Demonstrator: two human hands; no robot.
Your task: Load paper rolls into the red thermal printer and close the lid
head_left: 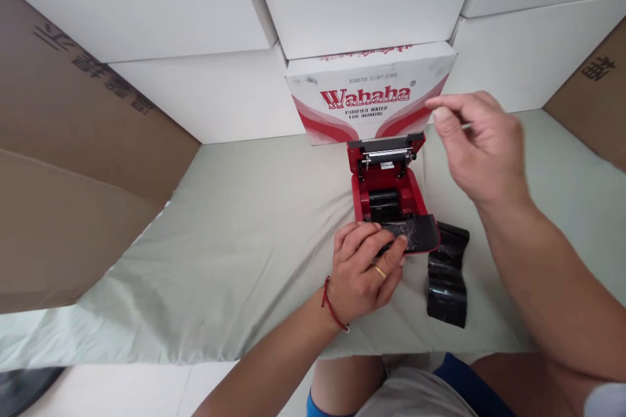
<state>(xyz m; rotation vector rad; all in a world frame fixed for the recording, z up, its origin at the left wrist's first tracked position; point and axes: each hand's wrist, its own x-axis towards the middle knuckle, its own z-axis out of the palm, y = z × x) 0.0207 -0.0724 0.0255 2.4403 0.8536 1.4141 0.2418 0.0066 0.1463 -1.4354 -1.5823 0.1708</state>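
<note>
Head view: the red printer (386, 189) stands open in the middle of the worktop (244, 241). The left hand (364, 270) has its grip closed on the front flap; the right hand (482, 143) pinches a thin white stick (467, 125). The printer seems light, stiff plastic; better to hold its sides.

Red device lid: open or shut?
Open. The lid of the red device is tipped back, exposing a metal bar and black bay; left hand grips its front, right hand pinches a thin stick.
</note>
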